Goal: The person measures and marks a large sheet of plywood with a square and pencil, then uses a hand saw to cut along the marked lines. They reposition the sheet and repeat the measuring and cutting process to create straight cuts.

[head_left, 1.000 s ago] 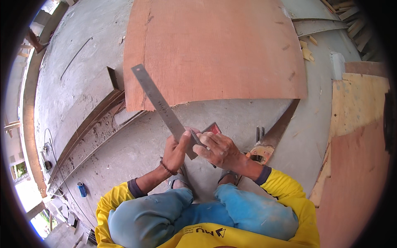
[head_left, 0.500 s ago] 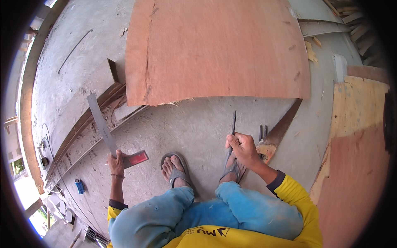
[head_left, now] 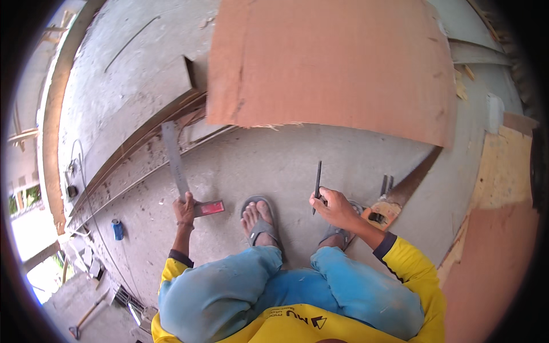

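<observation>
My left hand (head_left: 184,211) is closed around the corner of a try square (head_left: 174,155), which has a long steel blade and a short red-faced stock. The blade points away from me, over the floor and the edge of some debris. In my right hand (head_left: 337,211), a thin dark pencil-like stick (head_left: 318,174) is pinched upright between thumb and fingers. Ahead lies a large reddish plywood sheet (head_left: 331,68) with a splintered near edge. Beside my right foot rests a handsaw (head_left: 417,178), its wooden handle toward me and its blade tip reaching the sheet's near right corner.
Long boards (head_left: 137,137) and debris run along the left. A blue can (head_left: 117,230) stands on the concrete floor near a loose cable. More plywood (head_left: 497,240) lies at the right. Two short dark bars (head_left: 386,184) lie near the saw handle. My sandalled feet are between my hands.
The view has shifted, so most of the scene sits farther right. The try square's blade has swung more upright. My right hand has moved left relative to my foot, uncovering more of the saw handle.
</observation>
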A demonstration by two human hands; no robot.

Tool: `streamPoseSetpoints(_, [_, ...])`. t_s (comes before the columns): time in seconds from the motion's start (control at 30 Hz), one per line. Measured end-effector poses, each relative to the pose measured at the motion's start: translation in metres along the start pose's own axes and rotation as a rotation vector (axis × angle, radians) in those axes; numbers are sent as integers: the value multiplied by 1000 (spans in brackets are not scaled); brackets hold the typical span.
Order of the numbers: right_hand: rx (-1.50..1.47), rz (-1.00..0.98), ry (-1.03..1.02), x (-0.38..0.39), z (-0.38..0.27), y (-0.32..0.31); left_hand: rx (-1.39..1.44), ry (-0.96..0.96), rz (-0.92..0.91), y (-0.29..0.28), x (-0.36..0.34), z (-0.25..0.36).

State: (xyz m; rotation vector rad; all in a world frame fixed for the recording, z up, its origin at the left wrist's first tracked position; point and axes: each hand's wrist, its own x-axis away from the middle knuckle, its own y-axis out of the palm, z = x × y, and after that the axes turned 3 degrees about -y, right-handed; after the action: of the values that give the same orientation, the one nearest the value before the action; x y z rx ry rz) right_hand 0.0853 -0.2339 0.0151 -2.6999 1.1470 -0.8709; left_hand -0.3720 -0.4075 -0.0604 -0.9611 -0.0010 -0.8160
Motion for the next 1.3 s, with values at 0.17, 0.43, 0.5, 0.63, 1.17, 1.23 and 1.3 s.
streamPoseSetpoints(0.17, [509,-329,-285,-61,-101,-23,14,-30,185,-16,-8,-16])
streamPoseSetpoints(0.43, [873,-213,-589,-219,-190,73,-111,-194,301,13,29,-47])
streamPoseSetpoints(0.5, [936,-82,-584,-245,-194,109,-216,-85,337,15,32,-53])
streamPoseSetpoints(0.63, [958,-4,-506,-264,-199,137,-432,20,388,-3,37,-41])
streamPoseSetpoints(1.17, [249,1277,619,167,156,8,596,86,-965,164,71,265])
streamPoseSetpoints(1.23, [-110,1204,796,186,184,32,662,22,-1114,204,90,293])
streamPoseSetpoints(1.3, [-522,1132,838,161,166,38,838,-161,-1092,239,93,317])
